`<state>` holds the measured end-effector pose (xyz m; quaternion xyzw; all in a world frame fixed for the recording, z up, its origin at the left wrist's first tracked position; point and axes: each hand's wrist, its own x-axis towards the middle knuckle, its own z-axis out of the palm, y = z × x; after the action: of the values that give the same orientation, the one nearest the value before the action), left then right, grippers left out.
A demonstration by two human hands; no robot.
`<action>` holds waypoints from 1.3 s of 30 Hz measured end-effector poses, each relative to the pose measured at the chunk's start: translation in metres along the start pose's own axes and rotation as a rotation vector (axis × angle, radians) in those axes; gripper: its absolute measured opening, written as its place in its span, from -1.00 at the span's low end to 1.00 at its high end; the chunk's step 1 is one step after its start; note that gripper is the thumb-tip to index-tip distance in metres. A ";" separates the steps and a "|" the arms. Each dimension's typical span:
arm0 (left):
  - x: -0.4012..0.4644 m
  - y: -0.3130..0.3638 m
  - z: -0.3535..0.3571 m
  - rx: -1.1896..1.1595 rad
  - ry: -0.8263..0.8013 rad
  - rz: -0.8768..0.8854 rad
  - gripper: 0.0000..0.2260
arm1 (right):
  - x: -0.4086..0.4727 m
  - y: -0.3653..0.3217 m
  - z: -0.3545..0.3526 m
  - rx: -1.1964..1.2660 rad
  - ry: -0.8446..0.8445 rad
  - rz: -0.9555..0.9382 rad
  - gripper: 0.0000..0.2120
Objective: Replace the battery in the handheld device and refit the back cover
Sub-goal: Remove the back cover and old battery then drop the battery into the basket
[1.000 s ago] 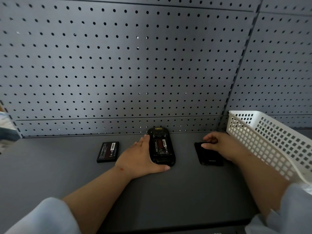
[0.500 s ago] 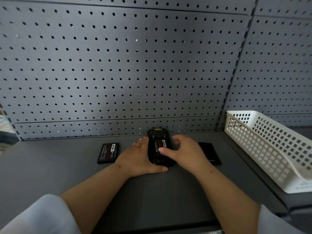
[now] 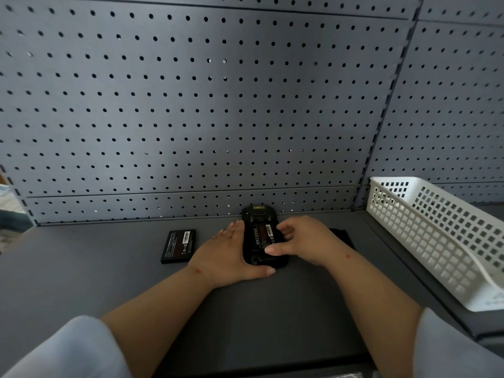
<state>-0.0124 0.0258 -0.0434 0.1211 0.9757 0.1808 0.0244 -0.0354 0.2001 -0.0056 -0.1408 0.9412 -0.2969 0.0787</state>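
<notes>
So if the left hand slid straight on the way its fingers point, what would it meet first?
Probably the pegboard back wall: the left hand lies flat beside the handheld device, fingers aimed at the wall, with bare shelf between. Depth is unclear.

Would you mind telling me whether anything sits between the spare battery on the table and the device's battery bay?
Yes: a battery already fills the handheld device, and the left hand lies between it and the spare battery.

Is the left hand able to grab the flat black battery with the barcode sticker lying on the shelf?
Probably yes. The flat black battery lies bare just left of the left hand, nothing between; that hand first must leave the black handheld device.
</notes>
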 end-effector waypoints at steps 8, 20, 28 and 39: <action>0.000 0.000 0.000 0.018 0.004 0.004 0.02 | 0.006 0.001 -0.002 -0.125 -0.009 -0.079 -0.45; 0.000 -0.001 0.000 0.023 0.015 0.026 -0.01 | 0.002 0.017 0.012 -0.287 0.129 -0.247 -0.43; 0.000 0.000 0.000 0.015 0.007 0.020 0.01 | 0.005 0.019 0.021 -0.341 0.296 -0.270 -0.51; 0.001 -0.001 0.001 0.012 0.038 0.022 -0.04 | -0.004 0.000 0.032 0.324 0.523 -0.008 -0.69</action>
<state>-0.0131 0.0258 -0.0448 0.1284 0.9757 0.1777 0.0029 -0.0241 0.1841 -0.0317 -0.0488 0.8693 -0.4697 -0.1461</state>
